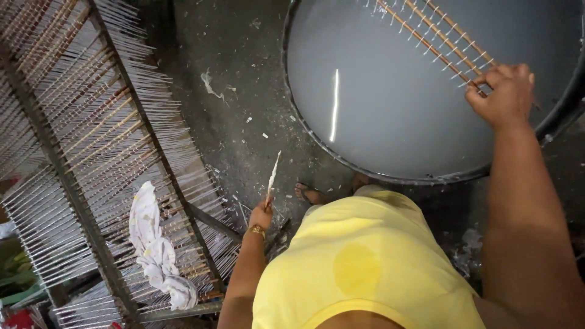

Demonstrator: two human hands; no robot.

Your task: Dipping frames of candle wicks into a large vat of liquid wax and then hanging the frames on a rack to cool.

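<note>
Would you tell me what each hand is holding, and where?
The right hand grips the wooden stick frames at their near end; the left hand holds a thin white-coated stick by its lower end.

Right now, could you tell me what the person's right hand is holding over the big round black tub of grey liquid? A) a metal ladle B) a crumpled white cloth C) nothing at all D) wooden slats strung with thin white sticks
D: the right hand grips the end of the wooden slats strung with thin white sticks, which reach out over the grey liquid in the big round black tub; the crumpled white cloth lies on the rack at left.
</note>
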